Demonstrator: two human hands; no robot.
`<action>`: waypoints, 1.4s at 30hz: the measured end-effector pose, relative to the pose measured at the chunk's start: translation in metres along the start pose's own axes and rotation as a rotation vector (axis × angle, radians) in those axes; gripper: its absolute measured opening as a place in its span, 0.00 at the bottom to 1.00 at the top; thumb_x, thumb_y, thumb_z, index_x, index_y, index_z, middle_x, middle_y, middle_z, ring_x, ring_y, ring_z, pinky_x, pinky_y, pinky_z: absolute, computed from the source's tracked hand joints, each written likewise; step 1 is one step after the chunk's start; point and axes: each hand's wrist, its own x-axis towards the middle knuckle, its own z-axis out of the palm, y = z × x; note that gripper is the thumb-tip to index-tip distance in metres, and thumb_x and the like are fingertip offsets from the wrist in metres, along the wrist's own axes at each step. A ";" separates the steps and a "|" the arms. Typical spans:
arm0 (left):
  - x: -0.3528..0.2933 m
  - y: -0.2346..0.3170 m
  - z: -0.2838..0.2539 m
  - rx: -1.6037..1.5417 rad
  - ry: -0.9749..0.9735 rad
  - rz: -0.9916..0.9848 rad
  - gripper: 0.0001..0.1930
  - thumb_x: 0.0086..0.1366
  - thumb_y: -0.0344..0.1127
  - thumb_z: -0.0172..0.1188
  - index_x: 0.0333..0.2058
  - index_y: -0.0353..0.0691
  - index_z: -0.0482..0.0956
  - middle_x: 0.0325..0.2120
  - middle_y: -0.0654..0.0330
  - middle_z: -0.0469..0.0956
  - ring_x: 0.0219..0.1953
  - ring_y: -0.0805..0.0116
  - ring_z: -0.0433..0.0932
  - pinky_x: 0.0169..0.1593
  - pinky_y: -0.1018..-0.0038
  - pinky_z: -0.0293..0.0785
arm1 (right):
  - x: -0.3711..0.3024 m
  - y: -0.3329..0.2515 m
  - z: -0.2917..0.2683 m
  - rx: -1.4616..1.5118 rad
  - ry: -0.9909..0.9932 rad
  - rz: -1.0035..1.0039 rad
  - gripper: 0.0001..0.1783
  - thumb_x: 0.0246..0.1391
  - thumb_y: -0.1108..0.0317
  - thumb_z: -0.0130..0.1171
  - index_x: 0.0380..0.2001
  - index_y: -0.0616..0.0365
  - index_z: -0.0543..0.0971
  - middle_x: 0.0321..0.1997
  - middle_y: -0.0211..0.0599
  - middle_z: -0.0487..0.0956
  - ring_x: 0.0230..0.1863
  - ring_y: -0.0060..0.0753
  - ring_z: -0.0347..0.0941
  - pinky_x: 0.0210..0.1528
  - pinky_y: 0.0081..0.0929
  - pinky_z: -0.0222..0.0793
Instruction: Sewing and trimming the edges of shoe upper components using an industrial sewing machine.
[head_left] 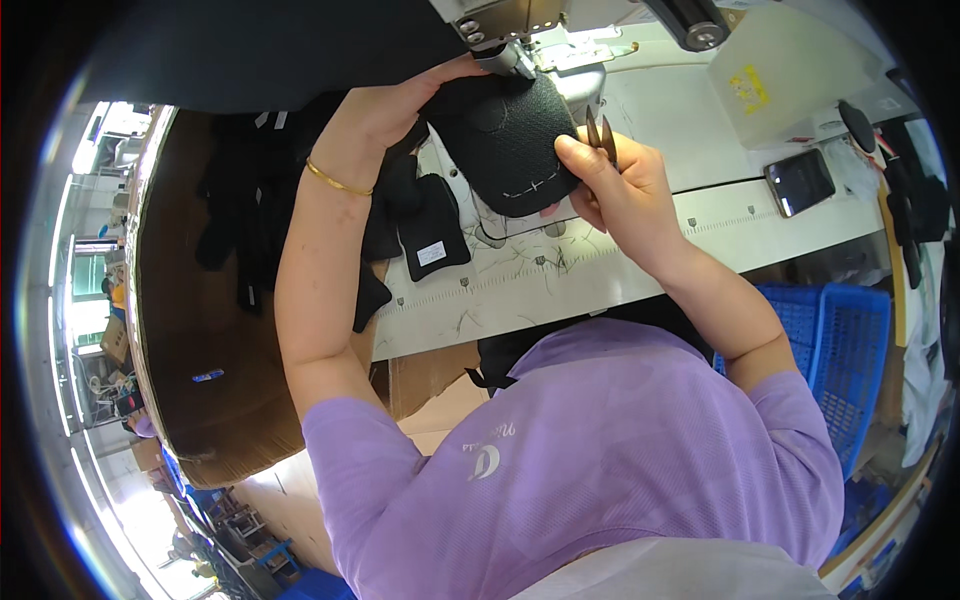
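Note:
A black piece (525,160) with a pebbled, leather-like surface lies under the presser foot (520,62) of a sewing machine. A short line of pale stitches crosses its near end. My left hand (395,108) reaches to the piece's far left side, beside the presser foot; a stretched digit shows, the others are hidden. At the piece's right edge, my right hand (630,195) pinches it, thumb on top. That same hand also keeps dark thread snips (600,135), blades pointing away from me. Left of the piece lies a black padded item (432,225) with a white label.
Loose threads lie on the white machine table (520,285), which has a printed ruler. A phone (800,183) rests at the right. Black pieces (255,190) fill a large cardboard box (200,420) at the left. A blue plastic basket (850,350) stands lower right.

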 end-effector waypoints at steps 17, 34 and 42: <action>-0.069 -0.025 0.045 1.404 0.414 1.164 0.18 0.57 0.35 0.62 0.48 0.46 0.81 0.45 0.66 0.79 0.38 0.72 0.74 0.39 0.74 0.70 | -0.011 -0.006 0.005 -0.181 -0.003 -0.088 0.20 0.64 0.62 0.51 0.18 0.59 0.70 0.12 0.25 0.70 0.16 0.13 0.61 0.19 0.19 0.56; -0.054 -0.019 0.057 1.516 0.586 1.068 0.22 0.48 0.31 0.60 0.46 0.46 0.83 0.40 0.66 0.79 0.34 0.71 0.74 0.40 0.74 0.67 | 0.019 -0.004 0.007 -0.061 0.053 -0.142 0.18 0.63 0.60 0.52 0.22 0.59 0.78 0.15 0.26 0.76 0.18 0.11 0.64 0.21 0.17 0.58; -0.063 0.005 0.096 1.562 0.610 0.955 0.14 0.52 0.32 0.59 0.39 0.38 0.79 0.33 0.62 0.74 0.34 0.69 0.72 0.42 0.72 0.64 | 0.017 -0.010 0.004 0.037 0.056 -0.059 0.18 0.62 0.61 0.53 0.19 0.55 0.76 0.15 0.25 0.76 0.16 0.09 0.60 0.19 0.15 0.54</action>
